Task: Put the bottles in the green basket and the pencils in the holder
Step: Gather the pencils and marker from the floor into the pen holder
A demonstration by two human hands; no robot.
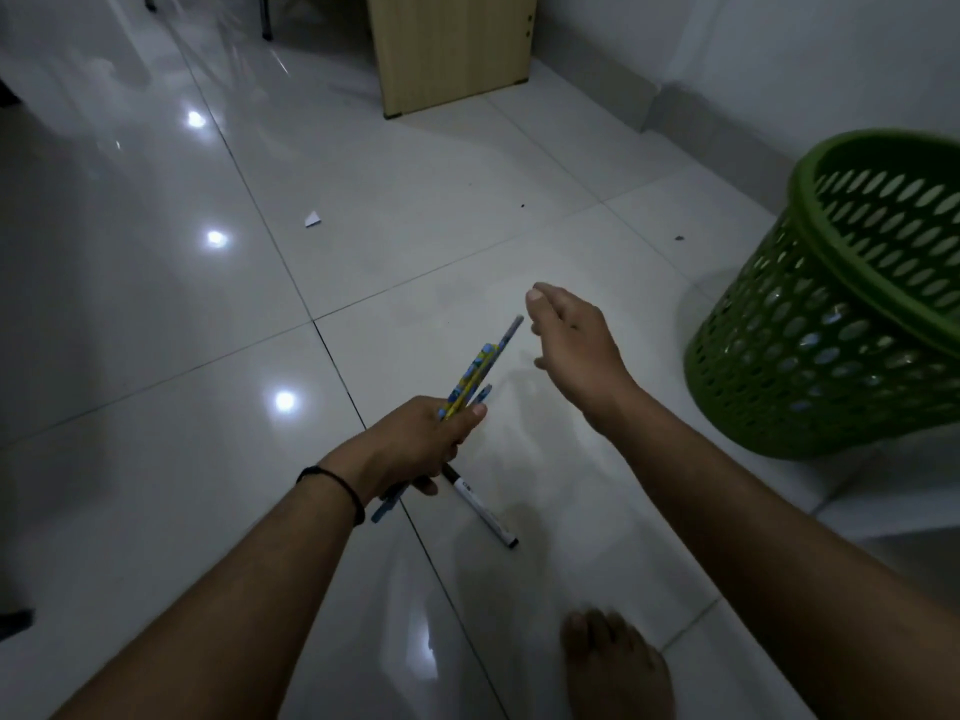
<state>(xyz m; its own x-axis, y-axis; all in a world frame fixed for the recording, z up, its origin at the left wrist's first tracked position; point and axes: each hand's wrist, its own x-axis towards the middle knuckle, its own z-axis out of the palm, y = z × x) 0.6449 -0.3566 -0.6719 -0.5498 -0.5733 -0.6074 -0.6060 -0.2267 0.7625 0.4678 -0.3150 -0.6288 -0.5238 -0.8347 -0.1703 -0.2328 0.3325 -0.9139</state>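
My left hand (422, 445) is closed around a small bunch of pencils (480, 368) with blue and yellow patterns, their tips pointing up and to the right. My right hand (574, 341) hovers just right of the pencil tips with fingers apart and nothing in it. A white marker pen (480, 506) with a black cap lies on the floor tile below my left hand. The green perforated basket (841, 309) stands at the right; pale shapes show through its holes, but I cannot make out what they are. No pencil holder is in view.
A wooden cabinet (452, 49) stands at the back against the white wall. A small scrap of white paper (312, 219) lies on the glossy tiles to the left. My bare foot (615, 662) is at the bottom right.
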